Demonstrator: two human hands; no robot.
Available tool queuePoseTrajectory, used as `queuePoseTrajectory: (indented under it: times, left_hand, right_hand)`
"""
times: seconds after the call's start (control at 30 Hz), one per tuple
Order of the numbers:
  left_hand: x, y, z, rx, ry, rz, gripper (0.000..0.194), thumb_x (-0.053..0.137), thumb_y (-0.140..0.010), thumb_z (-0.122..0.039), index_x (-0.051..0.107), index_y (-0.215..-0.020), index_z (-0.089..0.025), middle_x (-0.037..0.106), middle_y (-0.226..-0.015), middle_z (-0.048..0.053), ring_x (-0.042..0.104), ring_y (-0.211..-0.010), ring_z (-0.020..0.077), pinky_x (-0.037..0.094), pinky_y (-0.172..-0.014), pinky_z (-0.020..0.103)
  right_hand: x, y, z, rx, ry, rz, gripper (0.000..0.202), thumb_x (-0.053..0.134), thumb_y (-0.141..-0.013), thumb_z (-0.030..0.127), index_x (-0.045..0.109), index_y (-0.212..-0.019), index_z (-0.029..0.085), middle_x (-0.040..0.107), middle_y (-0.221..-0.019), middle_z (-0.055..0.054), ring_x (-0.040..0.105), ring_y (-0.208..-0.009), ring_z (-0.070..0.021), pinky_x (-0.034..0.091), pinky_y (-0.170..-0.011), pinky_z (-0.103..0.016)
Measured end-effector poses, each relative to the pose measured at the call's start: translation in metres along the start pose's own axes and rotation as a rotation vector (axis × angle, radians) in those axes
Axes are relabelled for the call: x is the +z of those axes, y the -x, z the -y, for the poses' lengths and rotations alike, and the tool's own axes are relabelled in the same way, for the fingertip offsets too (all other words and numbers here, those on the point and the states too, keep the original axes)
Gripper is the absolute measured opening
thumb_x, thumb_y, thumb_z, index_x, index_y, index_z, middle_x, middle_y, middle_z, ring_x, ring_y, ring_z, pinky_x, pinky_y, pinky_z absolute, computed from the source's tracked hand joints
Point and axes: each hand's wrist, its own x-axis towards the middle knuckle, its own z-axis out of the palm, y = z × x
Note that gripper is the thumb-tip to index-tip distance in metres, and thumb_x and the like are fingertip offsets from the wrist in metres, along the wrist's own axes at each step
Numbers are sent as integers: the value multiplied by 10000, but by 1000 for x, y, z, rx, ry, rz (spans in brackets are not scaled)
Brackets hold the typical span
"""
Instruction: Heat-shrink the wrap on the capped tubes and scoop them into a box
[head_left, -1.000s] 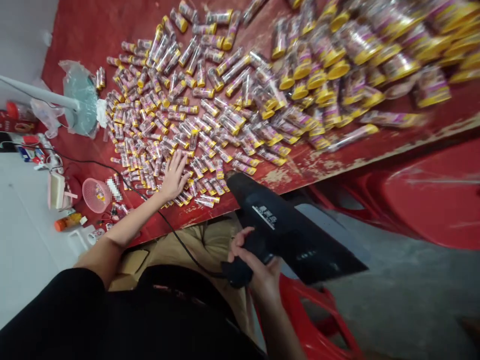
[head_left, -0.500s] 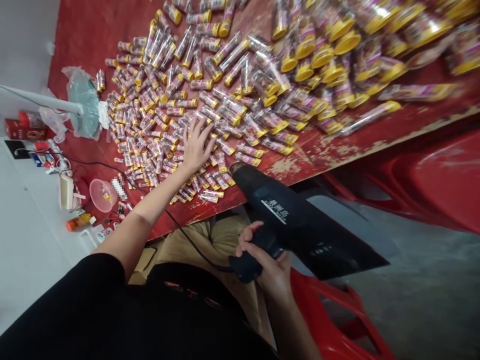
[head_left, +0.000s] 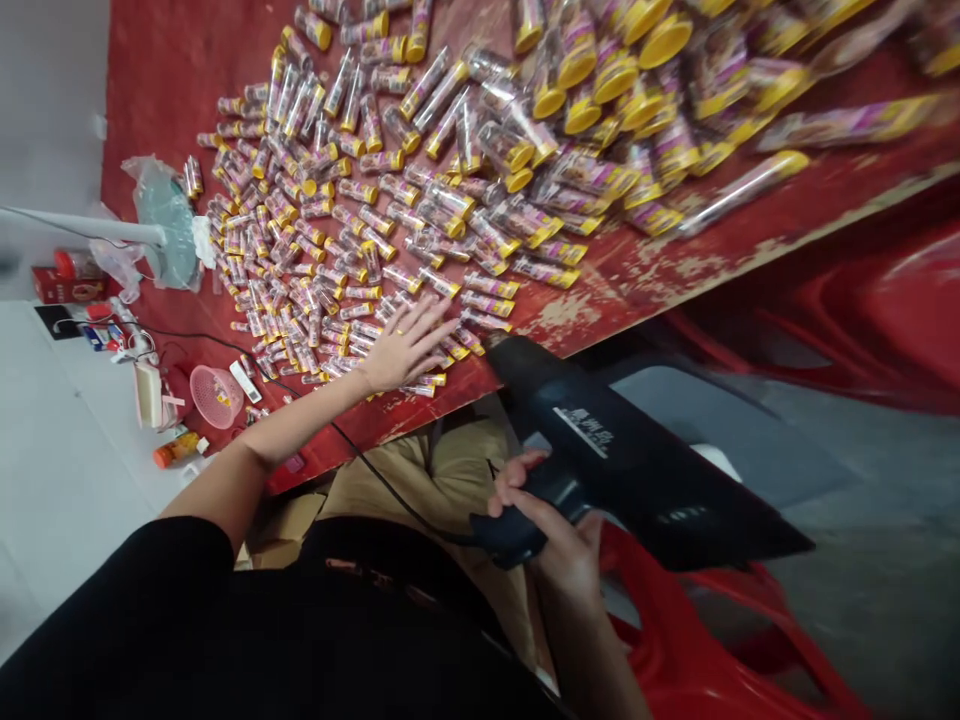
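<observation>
Spread flat with its fingers apart, my left hand rests over small clear tubes near the front edge of the table. These tubes have yellow caps and purple-and-white labels, and many of them lie on their sides in a wide heap. My right hand is wrapped round the handle of a black heat gun. The gun's nozzle points left toward the tubes beside my left hand, over the table's edge. Its cord runs left behind my left forearm.
A red table with worn paint bears the tubes. On the left are a pink basket, an orange-capped bottle, a green plastic bag and a white pole. Red plastic chairs stand at the right.
My left hand has moved down and slightly right over the tubes, toward the table's front edge. The heat gun has shifted a little to the right in my right hand.
</observation>
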Motion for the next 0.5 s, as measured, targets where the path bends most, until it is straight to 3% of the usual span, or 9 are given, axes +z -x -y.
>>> queuePoseTrajectory:
  times: [0.07,0.13,0.23,0.3,0.4,0.5]
  left_hand:
    - [6,-3,3,-22,-2,7,564,198,-1043,-443,323,-1575,-300,231,-1685,31,20,-1584,202,10,-1287,515]
    - [4,-6,10,-151,2,-85,563,161,-1044,-353,290,-1589,-303,192,-1695,22,-41,-1581,213,-38,-1277,550]
    - [-2,-3,3,-289,-3,-187,598,205,-1039,-424,215,-1615,-263,100,-1710,41,-128,-1568,256,-82,-1260,594]
    - [2,0,-20,-192,-10,-93,636,245,-1028,-508,215,-1614,-265,100,-1710,40,-103,-1571,256,-58,-1271,581]
    - [23,-1,-54,49,-12,137,615,221,-1028,-519,239,-1604,-305,151,-1704,-7,-6,-1576,216,3,-1295,539]
    - [42,-6,-57,66,-36,161,583,167,-1034,-411,236,-1605,-311,170,-1698,-34,28,-1570,196,4,-1301,536]
  right_hand:
    - [-4,1,2,13,-56,-45,432,831,-600,237,582,-953,238,508,-789,46,507,-634,-99,482,-516,-223]
    - [-7,3,4,21,-71,-72,445,841,-580,221,589,-946,234,500,-787,43,501,-640,-99,481,-509,-218]
    - [-12,5,4,-6,-74,-93,418,829,-598,225,593,-943,229,490,-794,36,498,-651,-102,477,-505,-218]
    - [-15,5,2,-24,-96,-97,409,812,-601,217,595,-947,230,483,-792,33,491,-653,-102,473,-503,-217]
    - [-20,5,1,-34,-138,-90,406,795,-592,200,598,-946,240,474,-789,31,476,-642,-102,463,-494,-217]
    - [-25,7,2,-56,-135,-77,384,789,-595,193,603,-927,243,470,-785,28,466,-627,-103,455,-488,-222]
